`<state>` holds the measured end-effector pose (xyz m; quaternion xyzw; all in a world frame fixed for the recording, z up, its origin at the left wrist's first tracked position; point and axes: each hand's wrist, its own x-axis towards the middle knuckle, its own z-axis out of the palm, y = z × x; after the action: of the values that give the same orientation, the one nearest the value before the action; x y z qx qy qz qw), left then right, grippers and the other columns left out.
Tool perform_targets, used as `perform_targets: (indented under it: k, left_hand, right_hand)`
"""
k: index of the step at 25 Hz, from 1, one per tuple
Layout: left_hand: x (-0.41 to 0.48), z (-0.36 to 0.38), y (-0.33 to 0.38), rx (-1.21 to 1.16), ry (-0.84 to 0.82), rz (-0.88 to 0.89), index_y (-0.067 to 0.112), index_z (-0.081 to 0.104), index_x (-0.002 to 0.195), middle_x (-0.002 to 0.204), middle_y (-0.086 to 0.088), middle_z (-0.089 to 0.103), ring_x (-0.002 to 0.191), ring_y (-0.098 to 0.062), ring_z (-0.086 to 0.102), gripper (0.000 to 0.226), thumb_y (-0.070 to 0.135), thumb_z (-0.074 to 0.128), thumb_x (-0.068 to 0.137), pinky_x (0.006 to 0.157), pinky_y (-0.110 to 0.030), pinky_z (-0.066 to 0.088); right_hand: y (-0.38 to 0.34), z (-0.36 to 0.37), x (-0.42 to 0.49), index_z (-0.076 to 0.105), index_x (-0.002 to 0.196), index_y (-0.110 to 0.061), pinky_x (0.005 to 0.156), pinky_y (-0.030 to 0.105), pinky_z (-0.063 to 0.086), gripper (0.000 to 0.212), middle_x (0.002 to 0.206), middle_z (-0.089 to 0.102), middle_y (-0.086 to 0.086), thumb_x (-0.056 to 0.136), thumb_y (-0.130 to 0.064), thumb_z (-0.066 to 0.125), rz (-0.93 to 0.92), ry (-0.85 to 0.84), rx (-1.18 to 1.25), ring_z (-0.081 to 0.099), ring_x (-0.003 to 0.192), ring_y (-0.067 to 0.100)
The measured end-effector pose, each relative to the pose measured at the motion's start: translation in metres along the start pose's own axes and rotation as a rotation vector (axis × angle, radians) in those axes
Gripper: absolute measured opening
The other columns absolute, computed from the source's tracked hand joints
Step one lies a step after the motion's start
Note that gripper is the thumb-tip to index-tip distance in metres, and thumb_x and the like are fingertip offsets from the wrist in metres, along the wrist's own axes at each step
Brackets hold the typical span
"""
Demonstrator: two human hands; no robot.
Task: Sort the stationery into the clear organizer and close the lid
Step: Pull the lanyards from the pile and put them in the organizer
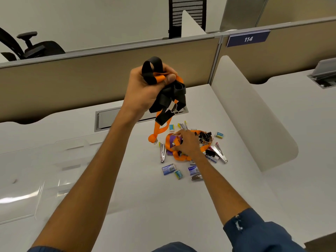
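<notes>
Blue cloth of a sleeve [254, 231] is seen lowest, on the right arm. Black and orange lanyards [169, 95] are clutched in a bundle by the raised left grip [145, 88], above the table [127, 206]. An orange strap [179, 157] in the stationery pile [205, 140] is pinched by the right grip [187, 142]. The clear organizer [41, 188] is set on the table at the left, blurred.
</notes>
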<state>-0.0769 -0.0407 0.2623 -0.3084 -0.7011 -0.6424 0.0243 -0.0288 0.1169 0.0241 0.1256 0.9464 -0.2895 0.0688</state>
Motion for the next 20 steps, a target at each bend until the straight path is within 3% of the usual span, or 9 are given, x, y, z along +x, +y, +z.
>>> perform_targets:
  k: [3,8,12,17,20]
  left_hand:
    - [-0.001,-0.006,0.001,0.026,0.02,-0.001,-0.001,0.067,0.1,0.095,0.001,0.07,0.091,-0.008,0.07,0.014,0.007,0.066,0.088,0.081,-0.02,0.054]
    - [-0.006,-0.015,-0.009,0.073,0.075,-0.045,0.002,0.067,0.099,0.093,0.004,0.07,0.09,-0.008,0.07,0.012,0.008,0.067,0.088,0.08,-0.02,0.054]
    - [-0.009,-0.015,-0.016,0.096,0.101,-0.072,0.005,0.068,0.097,0.093,0.006,0.07,0.089,-0.005,0.07,0.01,0.009,0.067,0.088,0.079,-0.018,0.054]
    - [-0.011,-0.015,-0.019,0.134,0.139,-0.093,0.008,0.069,0.098,0.095,0.003,0.071,0.091,-0.01,0.07,0.011,0.012,0.068,0.087,0.084,-0.024,0.056]
    - [-0.011,-0.013,-0.018,0.168,0.159,-0.121,0.015,0.068,0.096,0.094,0.007,0.069,0.09,-0.005,0.069,0.008,0.015,0.068,0.087,0.083,-0.019,0.055]
  right_hand:
    - [0.0,0.01,-0.002,0.058,0.114,-0.012,0.078,0.034,0.052,0.048,0.103,0.067,0.011,0.075,-0.027,0.081,0.038,0.019,0.17,0.061,0.092,0.024]
    - [0.006,0.007,-0.002,0.067,0.091,0.0,0.069,0.036,0.053,0.016,0.083,0.068,0.019,0.08,-0.009,0.074,0.079,0.09,0.244,0.056,0.071,0.019]
    - [0.011,-0.022,-0.01,0.068,0.077,0.007,0.067,0.031,0.048,0.023,0.074,0.067,0.022,0.078,-0.014,0.078,0.059,0.095,0.234,0.055,0.066,0.019]
    - [0.005,-0.086,-0.029,0.072,0.091,-0.012,0.07,0.026,0.054,0.02,0.082,0.071,0.002,0.078,-0.025,0.079,-0.003,0.105,0.269,0.067,0.075,0.014]
    - [-0.005,-0.124,-0.036,0.068,0.093,-0.02,0.063,0.017,0.051,0.02,0.081,0.069,-0.007,0.078,-0.028,0.079,-0.056,0.121,0.269,0.067,0.074,0.006]
